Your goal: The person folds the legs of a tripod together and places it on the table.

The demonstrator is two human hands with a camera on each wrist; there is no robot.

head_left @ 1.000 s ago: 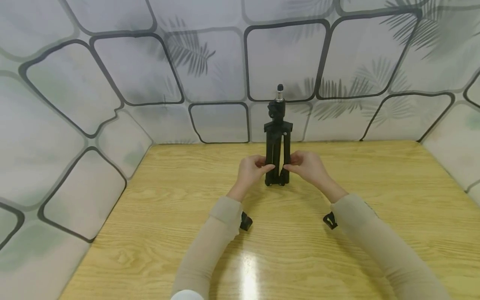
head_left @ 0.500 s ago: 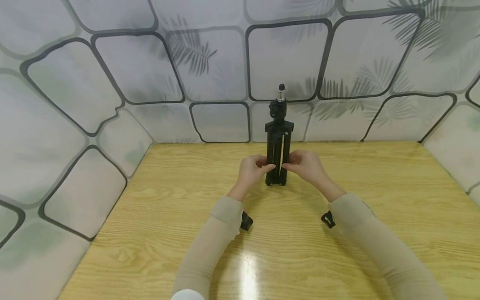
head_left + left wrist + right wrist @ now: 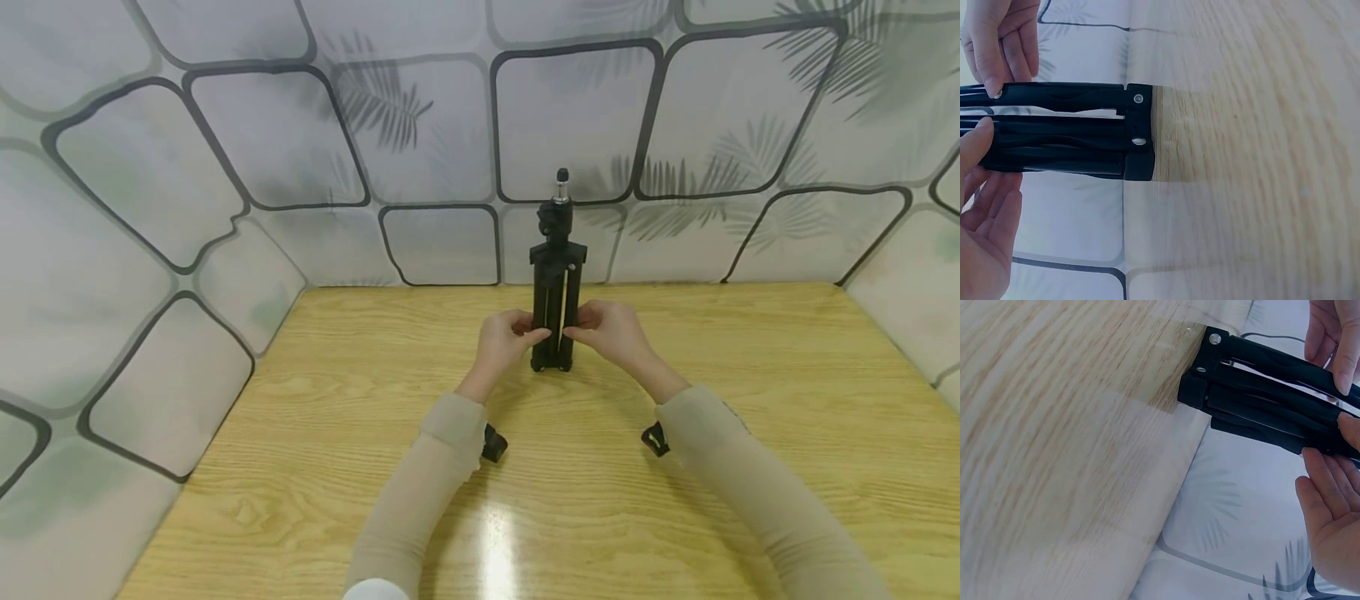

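A black folded tripod (image 3: 557, 265) stands upright near the back of the wooden table, its silver-and-black post on top and its legs together. Low on its left side, my left hand (image 3: 504, 340) holds a leg between thumb and fingers. On the opposite side my right hand (image 3: 611, 335) pinches another leg, thumb in front and fingers behind. In the left wrist view the tripod's feet (image 3: 1139, 131) meet the table, with the left hand (image 3: 988, 231) at the legs. The right wrist view has the right hand (image 3: 1335, 506) against the legs (image 3: 1266, 403).
The light wooden table (image 3: 337, 400) runs back to a wall (image 3: 420, 125) covered with a stone-and-leaf pattern. A similar patterned surface (image 3: 142, 333) rises along the left side. Black wrist mounts (image 3: 493, 443) show below both sleeves.
The right-hand leg has swung inward, to the left, against the others, and the right hand has moved slightly left with it. The left hand keeps its hold.
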